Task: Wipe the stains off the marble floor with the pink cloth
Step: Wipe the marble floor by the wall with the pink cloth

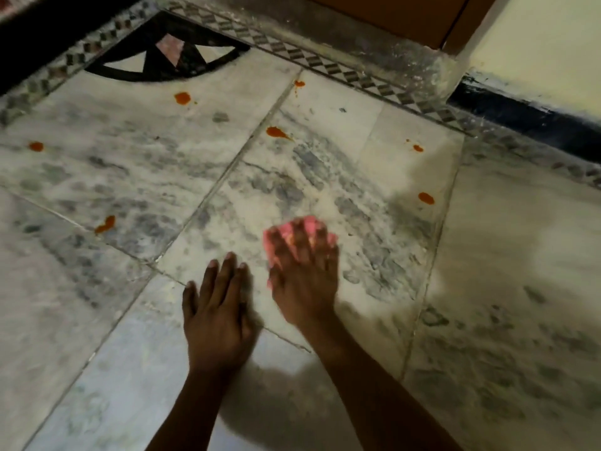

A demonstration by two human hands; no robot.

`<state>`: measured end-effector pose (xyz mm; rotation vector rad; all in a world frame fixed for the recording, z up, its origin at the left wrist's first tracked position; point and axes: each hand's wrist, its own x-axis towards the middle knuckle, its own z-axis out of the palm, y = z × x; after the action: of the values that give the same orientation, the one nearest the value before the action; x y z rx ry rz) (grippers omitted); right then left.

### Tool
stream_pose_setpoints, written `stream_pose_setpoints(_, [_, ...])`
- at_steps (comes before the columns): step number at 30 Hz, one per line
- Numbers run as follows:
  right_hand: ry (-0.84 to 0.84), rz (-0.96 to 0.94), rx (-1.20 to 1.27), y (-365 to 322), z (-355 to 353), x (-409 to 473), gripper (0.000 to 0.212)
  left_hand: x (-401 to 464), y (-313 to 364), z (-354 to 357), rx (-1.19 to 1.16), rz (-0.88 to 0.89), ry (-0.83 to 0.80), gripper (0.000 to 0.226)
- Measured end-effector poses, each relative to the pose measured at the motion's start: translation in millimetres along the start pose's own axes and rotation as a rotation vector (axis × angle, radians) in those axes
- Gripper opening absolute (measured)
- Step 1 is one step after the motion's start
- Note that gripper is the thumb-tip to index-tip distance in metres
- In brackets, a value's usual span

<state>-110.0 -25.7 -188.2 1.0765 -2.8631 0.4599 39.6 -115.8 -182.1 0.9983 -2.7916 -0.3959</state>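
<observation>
Right hand [304, 275], fingers spread, presses pink cloth [300, 231]; orange stains [426, 198] dot marble floor [130, 177] beyond.

The light is dim. A bright patch lies on the marble floor [507, 242]. Dark shadows sit under the arms. Everything looks a bit blurry.

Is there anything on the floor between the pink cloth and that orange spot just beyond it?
No. In the head view, only bare marble separates the pink cloth from the orange stain.
</observation>
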Motion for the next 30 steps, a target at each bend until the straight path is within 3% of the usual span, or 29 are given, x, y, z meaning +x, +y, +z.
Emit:
stream_pose_setpoints(2, [0.004,-0.223,0.007,7.5,-17.5,-53.9,0.059,-1.4,1.7,-2.5,0.039,-0.056,-0.002,0.068])
stream_pose_setpoints(3, [0.009,-0.214,0.027,20.4,-28.3,-76.7,0.059,-3.7,2.4,-3.6,0.042,-0.072,-0.007,0.068])
stream_pose_setpoints(6, [0.004,0.098,-0.053,53.7,-27.3,-55.4,0.061,-2.5,0.0,-3.5,0.028,-0.075,0.01,0.068])
stream_pose_setpoints(8, [0.01,0.348,-0.04,41.6,-12.2,-1.1,0.061,-1.7,2.0,-0.2,0.03,-0.068,0.008,0.069])
stream_pose_setpoints(9, [0.001,0.362,-0.035,23.4,-4.1,12.9,0.061,-1.7,1.9,1.3,0.035,-0.072,0.009,0.069])
stream_pose_setpoints(12, [-0.062,-0.004,-0.041,-14.8,-3.5,-22.8,0.06,-0.1,2.7,-0.2,0.028,-0.082,0.036,0.067])
stream_pose_setpoints(14, [-0.09,-0.163,-0.028,0.7,-23.9,-80.6,0.061,-1.1,3.4,-4.9,0.014,-0.086,0.029,0.068])
stream_pose_setpoints(16, [-0.098,-0.064,-0.052,40.8,-33.6,-100.2,0.063,0.4,3.7,-5.6,0.002,-0.095,0.02,0.069])
stream_pose_setpoints(18, [-0.084,0.186,-0.088,63.1,-29.2,-71.4,0.061,-0.5,4.2,-4.3,-0.008,-0.092,0.015,0.069])
stream_pose_setpoints(20, [-0.023,0.376,-0.07,48.8,-10.8,-22.6,0.061,-1.2,2.6,-1.2,-0.01,-0.087,0.009,0.071])
stream_pose_setpoints(21, [-0.022,0.371,-0.053,30.1,-6.1,-6.9,0.061,-1.4,2.5,-0.2,-0.012,-0.087,0.01,0.072])
stream_pose_setpoints(24, [-0.089,-0.002,-0.047,-7.1,-6.0,-38.3,0.061,-0.6,2.5,-1.8,-0.024,-0.09,0.019,0.071])
stream_pose_setpoints(26, [-0.081,-0.181,-0.031,4.7,-26.3,-98.9,0.058,-1.7,1.3,-7.8,-0.107,-0.076,0.018,0.069])
stream_pose_setpoints(28, [-0.066,-0.106,-0.047,35.0,-38.2,-117.7,0.057,-8.6,-16.1,-17.1,-0.181,-0.027,0.018,0.067])
stream_pose_setpoints(30, [-0.076,0.19,-0.084,47.1,-32.4,-79.9,0.059,-21.8,-49.9,-21.6,-0.147,0.052,0.05,0.059])
